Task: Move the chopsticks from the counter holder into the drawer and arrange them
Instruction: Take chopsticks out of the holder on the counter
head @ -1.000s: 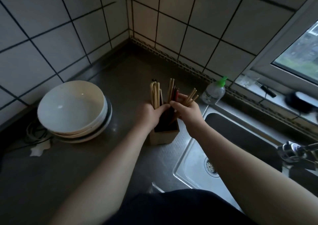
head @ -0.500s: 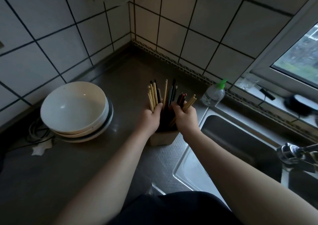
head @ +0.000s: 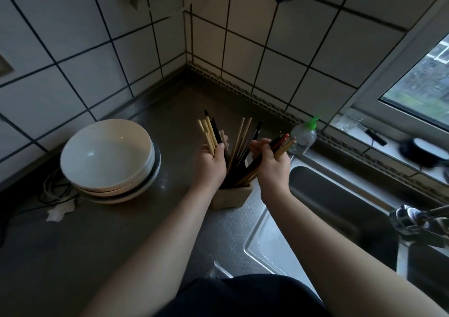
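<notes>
Near the sink's (head: 252, 251) left rim, a wooden holder (head: 230, 196) stands on the counter (head: 102, 239) w/ chopsticks (head: 240, 144) fanned upright. Left hand (head: 211, 165) is closed round a pale bunch on the holder's left; right hand (head: 272, 166) grips dark and red ones leaning right. Stacked bowls (head: 107, 156) sit well left, soap bottle (head: 303, 136) just far-right. Bare counter lies near and far of the holder.

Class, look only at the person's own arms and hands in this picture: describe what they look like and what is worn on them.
Both forearms are bare all the way into view: no sleeves show. The left hand and right hand wear no gloves, and no rings, watch or bracelet can be seen. The fingernails look short and plain. A dark garment covers the body at the bottom edge.
</notes>
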The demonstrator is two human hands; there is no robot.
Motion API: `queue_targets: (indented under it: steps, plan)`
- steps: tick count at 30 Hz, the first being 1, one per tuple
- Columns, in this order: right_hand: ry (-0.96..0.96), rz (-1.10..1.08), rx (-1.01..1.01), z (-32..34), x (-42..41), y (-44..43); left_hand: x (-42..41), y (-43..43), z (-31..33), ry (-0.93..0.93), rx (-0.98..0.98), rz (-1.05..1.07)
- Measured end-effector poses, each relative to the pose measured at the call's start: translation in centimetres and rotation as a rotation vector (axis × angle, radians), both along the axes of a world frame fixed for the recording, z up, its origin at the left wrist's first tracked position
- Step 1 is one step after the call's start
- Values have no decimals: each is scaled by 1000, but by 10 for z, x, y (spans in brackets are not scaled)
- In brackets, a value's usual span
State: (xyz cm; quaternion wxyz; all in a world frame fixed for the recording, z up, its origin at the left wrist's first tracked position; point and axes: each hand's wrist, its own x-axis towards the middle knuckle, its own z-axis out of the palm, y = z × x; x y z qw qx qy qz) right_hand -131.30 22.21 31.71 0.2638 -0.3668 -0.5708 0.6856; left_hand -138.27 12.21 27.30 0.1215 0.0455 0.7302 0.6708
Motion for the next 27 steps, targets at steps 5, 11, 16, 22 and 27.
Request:
queue_targets:
  steps: [5,11,16,22,27]
  plan:
    - [88,-74,-90,15,3,7,6,3,11,-22,-46,79]
    - [166,-134,-131,34,6,14,10,4,31,53,-18,133]
    - [261,-131,-68,55,16,26,11,-5,50,166,49,92]
    - [410,-147,23,84,33,39,16,-17,81,310,152,85]
    - [549,-173,115,116,60,39,39,-29,118,498,136,86]
